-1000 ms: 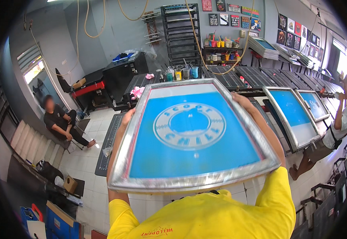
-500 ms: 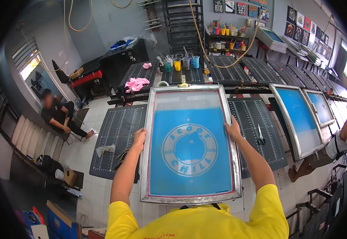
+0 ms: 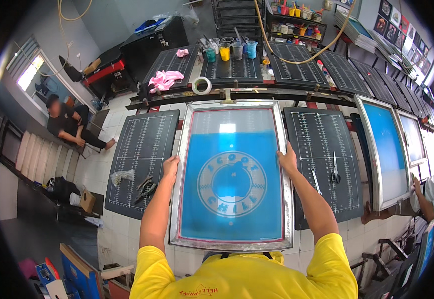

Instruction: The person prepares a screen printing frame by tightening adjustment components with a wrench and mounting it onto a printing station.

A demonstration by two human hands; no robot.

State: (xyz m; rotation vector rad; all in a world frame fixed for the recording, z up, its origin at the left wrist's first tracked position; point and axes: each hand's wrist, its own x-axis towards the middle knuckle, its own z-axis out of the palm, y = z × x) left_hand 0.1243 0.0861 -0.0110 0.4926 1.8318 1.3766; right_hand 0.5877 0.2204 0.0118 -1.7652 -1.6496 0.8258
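Observation:
A silk-screen frame (image 3: 232,184) with a metal border, blue emulsion and a pale ring-shaped design is held in front of my body. My left hand (image 3: 170,167) is closed round its left rail, and my right hand (image 3: 288,159) grips the right rail at about the same height. The frame's far end is beside a metal clamp (image 3: 225,95) on the press rail; I cannot tell whether it sits inside. Under the frame, the middle of the press is mostly hidden.
Black gridded platens flank me: the left platen (image 3: 149,129) carries pliers (image 3: 146,190) and crumpled plastic (image 3: 122,177); the right has scissors (image 3: 335,169) and a wrench (image 3: 315,180). Tape (image 3: 201,85), pink cloth (image 3: 166,79) and ink cups (image 3: 225,51) lie beyond. People are at left and right.
The screen frame looks lower and flatter, with light now reflecting off its mesh. My grip has stayed on both rails. At right, the other person's hand has moved down beside another screen.

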